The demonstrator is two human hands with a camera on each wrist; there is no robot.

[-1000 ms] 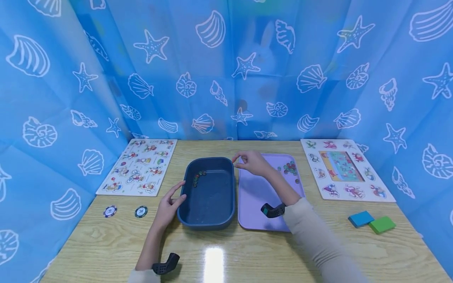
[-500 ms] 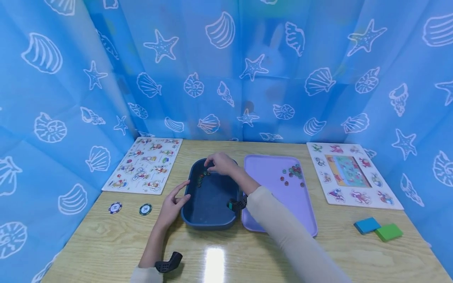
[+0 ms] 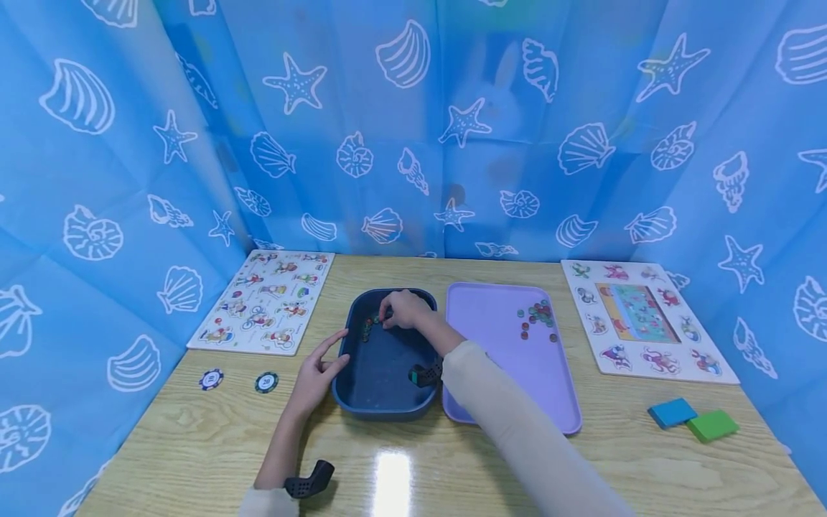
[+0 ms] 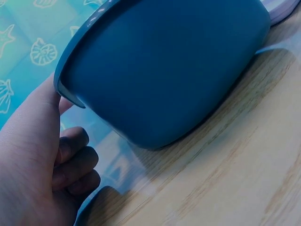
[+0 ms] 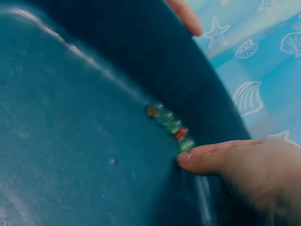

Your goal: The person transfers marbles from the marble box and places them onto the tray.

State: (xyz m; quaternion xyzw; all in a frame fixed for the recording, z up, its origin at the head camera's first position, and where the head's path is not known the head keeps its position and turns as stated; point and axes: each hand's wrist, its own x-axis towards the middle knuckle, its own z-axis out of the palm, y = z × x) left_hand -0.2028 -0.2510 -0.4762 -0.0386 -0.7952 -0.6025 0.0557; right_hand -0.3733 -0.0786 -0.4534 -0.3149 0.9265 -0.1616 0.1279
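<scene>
A deep dark-blue plastic tub point(image 3: 388, 373) sits at the middle of the table. Along its far-left inside wall runs a row of green and red glass marbles point(image 5: 164, 117). My right hand point(image 3: 405, 310) reaches down into the tub; its thumb and fingers pinch a marble at the row's end, mostly hidden by the fingertips. The thumb tip is right beside a green marble point(image 5: 186, 143) there. My left hand point(image 3: 313, 377) holds the tub's left rim, thumb and index finger at the edge and the other fingers curled below it point(image 4: 77, 165).
A lilac tray point(image 3: 478, 337) with more marbles point(image 3: 539, 312) at its far right stands against the tub's right side. Picture puzzle boards lie at the back left point(image 3: 258, 305) and back right point(image 3: 639, 316). Poker chips point(image 3: 266, 382) and blue and green blocks point(image 3: 712, 426) flank the middle.
My right hand has moved left from the gap between tub and tray, then down into the tub's far-left part beside the marble row. My left hand stays at the rim.
</scene>
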